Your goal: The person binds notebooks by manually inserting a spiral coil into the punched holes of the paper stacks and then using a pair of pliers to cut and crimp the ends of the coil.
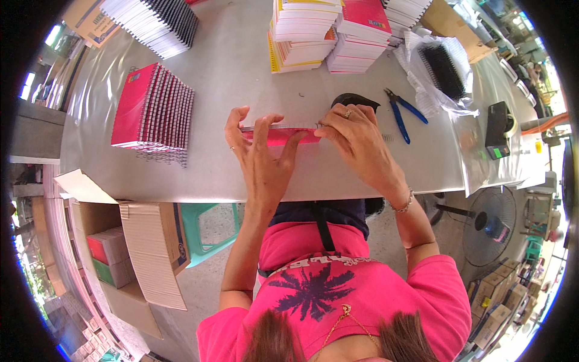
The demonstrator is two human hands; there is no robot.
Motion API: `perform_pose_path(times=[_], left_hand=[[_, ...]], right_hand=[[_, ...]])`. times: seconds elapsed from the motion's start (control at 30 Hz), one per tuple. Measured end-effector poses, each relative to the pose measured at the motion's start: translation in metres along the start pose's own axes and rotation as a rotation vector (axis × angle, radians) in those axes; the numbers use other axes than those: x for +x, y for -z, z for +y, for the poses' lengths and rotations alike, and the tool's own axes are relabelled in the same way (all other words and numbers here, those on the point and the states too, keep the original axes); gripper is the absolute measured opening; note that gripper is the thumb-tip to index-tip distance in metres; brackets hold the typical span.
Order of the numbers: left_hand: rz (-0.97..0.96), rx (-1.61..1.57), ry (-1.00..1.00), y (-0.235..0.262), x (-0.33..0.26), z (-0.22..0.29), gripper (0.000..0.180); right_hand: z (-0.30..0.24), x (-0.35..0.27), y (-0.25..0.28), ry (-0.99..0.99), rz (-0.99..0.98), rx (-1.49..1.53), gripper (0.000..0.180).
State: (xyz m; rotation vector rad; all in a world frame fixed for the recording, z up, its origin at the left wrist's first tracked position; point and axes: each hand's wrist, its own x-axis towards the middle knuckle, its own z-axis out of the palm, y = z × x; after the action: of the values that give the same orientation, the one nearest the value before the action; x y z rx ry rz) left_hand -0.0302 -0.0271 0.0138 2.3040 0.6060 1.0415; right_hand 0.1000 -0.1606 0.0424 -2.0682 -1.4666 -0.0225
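A pink-covered notebook [283, 137] stands on edge on the table, its punched edge turned up. My left hand [263, 151] grips it, thumb on the near cover and fingers over the far side. At the notebook's right end my right hand [359, 142] is closed, fingertips pinching a wire coil [318, 125], of which only a short dark bit shows. A black curved object [356, 101] lies just behind my right hand, partly covered by it. Blue-handled cutting pliers [403, 116] rest to the right, jaws apart. Loose wire coils [386, 137] lie beside my right hand.
At left stands a stack of pink coil-bound notebooks [136, 108], with black-coiled ones [160, 27] behind. Uncoiled stacks [301, 36] fill the back middle. Black coils [443, 69] lie on plastic wrap; a tape dispenser [498, 130] sits at right. An open carton [151, 253] stands below left.
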Motion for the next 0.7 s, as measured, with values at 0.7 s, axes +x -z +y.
perform_pose_path(times=[0.7], left_hand=[[-0.216,-0.186,0.010,0.011,0.014,-0.034,0.060]], right_hand=[[0.059,-0.006,-0.008,-0.139,-0.091,0.105,0.060]])
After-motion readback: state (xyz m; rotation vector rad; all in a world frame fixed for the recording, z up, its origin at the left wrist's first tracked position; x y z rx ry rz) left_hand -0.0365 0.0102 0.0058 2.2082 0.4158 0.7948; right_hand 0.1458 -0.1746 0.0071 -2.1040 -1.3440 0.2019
